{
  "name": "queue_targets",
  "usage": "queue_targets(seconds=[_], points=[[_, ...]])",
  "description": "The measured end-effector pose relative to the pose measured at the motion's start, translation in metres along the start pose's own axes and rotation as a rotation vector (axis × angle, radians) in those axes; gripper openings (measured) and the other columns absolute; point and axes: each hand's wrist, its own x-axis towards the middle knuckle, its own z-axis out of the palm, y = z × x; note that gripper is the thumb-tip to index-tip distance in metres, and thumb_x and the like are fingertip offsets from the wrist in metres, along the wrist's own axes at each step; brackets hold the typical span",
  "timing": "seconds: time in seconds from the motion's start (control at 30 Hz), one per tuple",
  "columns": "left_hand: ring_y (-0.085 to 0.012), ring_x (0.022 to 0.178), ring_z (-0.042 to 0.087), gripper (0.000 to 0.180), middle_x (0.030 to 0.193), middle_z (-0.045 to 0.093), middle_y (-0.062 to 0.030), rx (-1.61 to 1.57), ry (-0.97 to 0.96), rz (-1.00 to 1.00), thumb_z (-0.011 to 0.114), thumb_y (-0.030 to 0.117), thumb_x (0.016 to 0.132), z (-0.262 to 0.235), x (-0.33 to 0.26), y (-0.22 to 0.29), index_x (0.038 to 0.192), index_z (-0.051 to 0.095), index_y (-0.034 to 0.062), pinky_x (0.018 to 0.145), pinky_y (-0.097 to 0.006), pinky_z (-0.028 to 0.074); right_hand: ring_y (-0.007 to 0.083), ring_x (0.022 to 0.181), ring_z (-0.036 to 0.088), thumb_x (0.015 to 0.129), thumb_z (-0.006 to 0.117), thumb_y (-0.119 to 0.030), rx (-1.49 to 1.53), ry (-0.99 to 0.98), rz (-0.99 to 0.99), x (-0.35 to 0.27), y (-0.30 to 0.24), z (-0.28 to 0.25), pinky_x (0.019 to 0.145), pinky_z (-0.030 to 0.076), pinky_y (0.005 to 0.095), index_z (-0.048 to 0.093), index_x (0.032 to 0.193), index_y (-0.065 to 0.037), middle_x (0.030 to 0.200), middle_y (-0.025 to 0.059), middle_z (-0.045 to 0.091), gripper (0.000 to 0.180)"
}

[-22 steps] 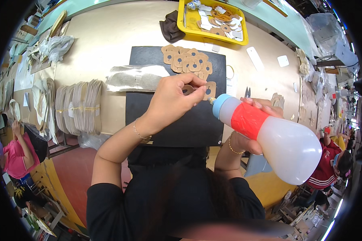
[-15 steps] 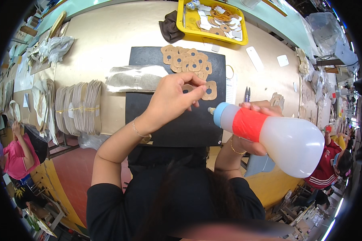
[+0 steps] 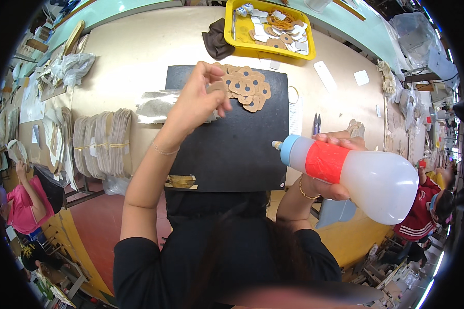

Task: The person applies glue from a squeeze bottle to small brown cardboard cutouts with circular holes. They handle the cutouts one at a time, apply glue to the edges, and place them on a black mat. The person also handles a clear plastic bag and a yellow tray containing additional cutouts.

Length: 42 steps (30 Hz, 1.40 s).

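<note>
My right hand (image 3: 340, 141) is wrapped around a squeeze bottle (image 3: 381, 183) of translucent white plastic, with a red band and a light blue cap. The bottle lies tilted, its narrow nozzle pointing left over the black mat (image 3: 232, 154). My left hand (image 3: 198, 98) is raised above the mat's left side, fingers curled around what looks like a small tan piece (image 3: 217, 86), partly hidden. Just right of that hand, a pile of tan cut-out pieces (image 3: 247, 88) with dark centre holes overlaps on the mat. A shiny silvery sheet (image 3: 154, 106) extends left from under my left wrist.
A yellow tray (image 3: 232, 44) of small pieces and orange cord stands at the back, beside a dark cloth (image 3: 217, 41). Bundled strips (image 3: 103, 141) line the left. Pens (image 3: 317, 123) and white cards (image 3: 325, 76) lie right. Other people sit at both sides.
My left hand has moved left and away from me, off the mat's middle. The separate tan piece near my fingertips no longer lies apart from the pile. The bottle has barely shifted.
</note>
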Motion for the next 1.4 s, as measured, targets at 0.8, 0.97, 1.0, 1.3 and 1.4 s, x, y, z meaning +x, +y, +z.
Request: queue_targets(seconds=[0.8,0.97,1.0,1.3,1.4], points=[[-0.0159,0.071,0.068,0.021,0.082,0.066,-0.0096,-0.121,-0.206,-0.157,0.063,0.006,0.086,0.042,-0.042,0.018,0.102,0.059,-0.0062,0.062,-0.023,0.055,0.0307,0.09,0.063,0.064,0.055,-0.078,-0.229,-0.087,-0.002,0.004,0.01,0.008,0.083,0.053,0.0476,0.043,0.112,0.001,0.098,0.0162,0.059,0.093],[-0.0132,0.069,0.066,0.022,0.079,0.065,-0.0072,-0.117,-0.192,-0.186,0.066,0.009,0.083,0.036,-0.039,0.016,0.1,0.061,-0.0039,0.059,-0.022,0.052,0.0295,0.087,0.063,0.058,0.071,-0.069,0.022,0.108,0.024,0.007,0.006,0.008,0.08,0.054,0.0434,0.045,0.111,0.002,0.097,0.017,0.059,0.092],[-0.0122,0.068,0.066,0.021,0.078,0.065,-0.0063,-0.1,-0.177,-0.181,0.066,0.009,0.083,0.036,-0.037,0.015,0.099,0.061,-0.0032,0.057,-0.021,0.051,0.0292,0.086,0.063,0.057,0.071,-0.069,0.078,0.082,0.028,0.007,0.003,0.007,0.08,0.054,0.0433,0.045,0.111,0.002,0.097,0.0167,0.059,0.093],[-0.0043,0.06,0.055,0.02,0.072,0.062,-0.0005,0.01,-0.09,-0.064,0.069,0.013,0.081,0.04,-0.035,0.009,0.094,0.063,-0.0002,0.053,-0.017,0.042,0.0294,0.082,0.064,0.059,0.07,-0.067,0.012,-0.079,0.006,-0.004,0.006,0.005,0.074,0.057,0.039,0.049,0.106,0.005,0.09,0.0143,0.056,0.089],[-0.0046,0.06,0.056,0.019,0.071,0.062,-0.0007,-0.001,-0.084,-0.065,0.069,0.013,0.081,0.04,-0.036,0.011,0.093,0.063,-0.0002,0.053,-0.017,0.043,0.0282,0.079,0.064,0.058,0.069,-0.069,-0.046,-0.107,0.044,-0.006,0.007,0.005,0.073,0.057,0.0381,0.05,0.105,0.006,0.088,0.0138,0.057,0.091]])
